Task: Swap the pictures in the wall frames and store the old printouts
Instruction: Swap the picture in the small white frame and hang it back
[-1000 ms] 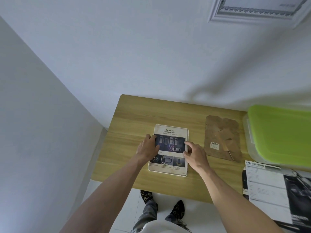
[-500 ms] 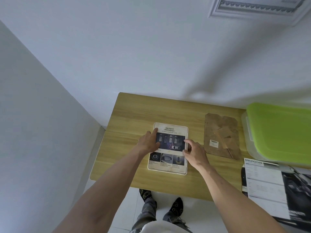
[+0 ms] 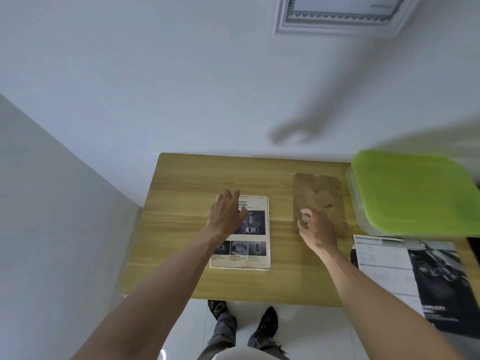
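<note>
Brown fibreboard, the frame's backing panel (image 3: 319,201), lies right of centre on the wooden table (image 3: 181,178), and the right hand (image 3: 315,229) reaches over its lower-left corner, fingers loosely curled, nothing gripped yet; whether they touch the board I cannot tell. It looks like the panel is about to be picked up to close the frame. At centre, the left hand (image 3: 227,216) lies flat with fingers spread on the safety printout (image 3: 246,232), which sits inside a white frame face-up on the table; pinning the sheet probably keeps it square while the back goes on. The heading reads "FETY", the start hidden by the hand; the smaller captions are too fine to read. At lower right, a car sheet (image 3: 405,276) headed "SPECIFICATION" hangs over the table's edge. Behind it, a green-lidded box (image 3: 415,193), likely where old printouts go. Upper right, another wall frame (image 3: 337,22) hangs.
</note>
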A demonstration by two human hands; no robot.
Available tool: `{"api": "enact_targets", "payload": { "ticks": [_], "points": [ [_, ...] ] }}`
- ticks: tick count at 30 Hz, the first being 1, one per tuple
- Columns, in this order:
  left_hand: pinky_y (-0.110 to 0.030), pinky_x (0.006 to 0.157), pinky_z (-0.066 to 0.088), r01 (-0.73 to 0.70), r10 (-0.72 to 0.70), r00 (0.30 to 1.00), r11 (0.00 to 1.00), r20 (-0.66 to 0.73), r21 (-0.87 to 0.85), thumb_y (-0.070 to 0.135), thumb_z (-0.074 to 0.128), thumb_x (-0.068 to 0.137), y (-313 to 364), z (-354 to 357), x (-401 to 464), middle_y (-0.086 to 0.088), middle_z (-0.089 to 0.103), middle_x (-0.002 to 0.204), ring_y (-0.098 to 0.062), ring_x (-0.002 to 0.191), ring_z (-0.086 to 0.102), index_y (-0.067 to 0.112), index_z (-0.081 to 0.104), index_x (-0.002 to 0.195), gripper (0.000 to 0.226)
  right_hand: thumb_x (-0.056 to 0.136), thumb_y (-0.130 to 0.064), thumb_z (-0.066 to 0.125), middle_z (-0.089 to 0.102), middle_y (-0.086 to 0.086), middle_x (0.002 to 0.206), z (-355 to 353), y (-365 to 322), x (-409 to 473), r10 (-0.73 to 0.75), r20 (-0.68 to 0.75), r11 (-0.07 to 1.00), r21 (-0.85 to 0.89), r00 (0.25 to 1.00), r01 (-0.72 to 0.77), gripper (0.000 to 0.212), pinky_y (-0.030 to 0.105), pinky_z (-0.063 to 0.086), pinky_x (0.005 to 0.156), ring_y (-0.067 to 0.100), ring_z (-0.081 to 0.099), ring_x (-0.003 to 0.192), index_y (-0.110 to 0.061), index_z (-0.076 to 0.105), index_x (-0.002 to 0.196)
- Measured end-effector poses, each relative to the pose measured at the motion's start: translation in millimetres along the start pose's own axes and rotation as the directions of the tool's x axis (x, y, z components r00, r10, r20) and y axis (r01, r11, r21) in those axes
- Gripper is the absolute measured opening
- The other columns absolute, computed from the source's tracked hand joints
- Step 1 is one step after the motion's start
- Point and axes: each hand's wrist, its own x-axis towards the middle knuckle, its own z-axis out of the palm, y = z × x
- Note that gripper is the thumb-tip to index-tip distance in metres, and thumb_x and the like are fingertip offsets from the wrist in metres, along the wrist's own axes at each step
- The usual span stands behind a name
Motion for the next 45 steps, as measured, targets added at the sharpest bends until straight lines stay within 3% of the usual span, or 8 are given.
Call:
{"api": "enact_targets", "payload": {
  "ticks": [6,12,19,24,29,34,40,45],
  "points": [
    [-0.045,0.096,0.046,-0.006,0.044,0.976,0.985,0.213,-0.174,0.032,0.054,0.093,88.2,36.9,17.8,-0.014,0.045,0.134,-0.032,0.123,0.048,0.012,0.042,0.143,0.055,0.090,-0.025,0.063,0.048,0.013,0.141,-40.9,50.4,25.9,0.245,0.022,0.969,-0.049,0.969,-0.244,0.058,0.046,0.052,0.094,0.033,0.053,0.124,-0.022,0.045,0.145],
    [-0.042,0.100,0.045,0.352,-0.203,0.901,0.859,0.384,-0.372,0.024,0.058,0.088,152.0,77.9,28.8,-0.017,0.045,0.133,-0.035,0.119,0.050,0.004,0.046,0.134,0.052,0.091,-0.021,0.062,0.049,0.017,0.142,-46.1,73.1,36.2,0.284,0.093,0.959,-0.038,0.954,-0.281,0.062,0.045,0.045,0.105,0.036,0.046,0.132,-0.015,0.040,0.149],
    [-0.034,0.070,0.056,0.695,-0.420,0.704,0.242,0.573,-0.677,0.006,0.070,0.074,160.8,81.5,36.0,-0.013,0.064,0.113,-0.029,0.099,0.064,0.002,0.053,0.129,0.057,0.083,-0.028,0.062,0.055,0.016,0.130,-51.7,69.1,42.8,0.381,0.118,0.896,0.199,0.917,-0.397,0.064,0.040,0.049,0.094,0.035,0.055,0.116,-0.014,0.043,0.142],
    [-0.033,0.077,0.056,0.617,-0.489,0.774,0.438,0.403,-0.654,-0.005,0.064,0.073,137.8,58.4,33.8,-0.007,0.069,0.098,-0.025,0.093,0.066,0.014,0.066,0.100,0.032,0.082,-0.011,0.065,0.065,0.006,0.099,-54.9,61.8,42.6,0.368,0.154,0.801,0.448,0.917,-0.397,0.028,0.041,0.050,0.086,0.028,0.060,0.092,-0.006,0.063,0.110],
    [-0.037,0.077,0.060,0.557,-0.502,0.816,0.545,0.287,-0.627,-0.007,0.064,0.069,93.4,24.4,26.2,-0.006,0.072,0.096,-0.024,0.090,0.067,0.014,0.072,0.101,0.039,0.073,-0.010,0.080,0.069,0.002,0.112,-39.5,37.0,31.6,0.229,0.285,0.708,0.607,0.931,-0.361,0.051,0.044,0.054,0.094,0.021,0.067,0.101,-0.015,0.059,0.119],
    [-0.026,0.057,0.054,0.558,-0.519,0.815,0.585,0.257,-0.588,-0.008,0.063,0.072,35.3,-1.2,-1.6,-0.007,0.073,0.099,-0.023,0.085,0.068,0.014,0.073,0.109,0.044,0.075,0.007,0.076,0.071,0.007,0.107,-12.5,-1.0,8.5,0.088,0.395,0.729,0.600,0.914,-0.329,0.058,0.039,0.057,0.090,0.022,0.070,0.096,-0.013,0.055,0.125],
    [-0.035,0.079,0.055,0.602,-0.565,0.782,0.572,0.264,-0.558,-0.004,0.072,0.067,-22.3,-4.4,-42.0,-0.009,0.072,0.096,-0.028,0.092,0.067,0.013,0.072,0.109,0.045,0.070,0.000,0.083,0.069,0.003,0.103,27.9,-33.5,-22.3,0.062,0.391,0.804,0.526,0.918,-0.278,0.066,0.042,0.057,0.090,0.020,0.069,0.094,-0.019,0.054,0.126],
    [-0.025,0.062,0.045,0.591,-0.563,0.790,0.593,0.244,-0.546,0.003,0.073,0.069,-49.9,3.8,-69.5,0.002,0.068,0.075,-0.013,0.069,0.060,0.017,0.073,0.101,0.035,0.074,-0.002,0.080,0.066,0.004,0.098,44.2,-46.4,-49.1,0.088,0.358,0.885,0.401,0.930,-0.238,0.058,0.022,0.045,0.061,0.014,0.065,0.082,-0.019,0.052,0.121]
  ]
}}
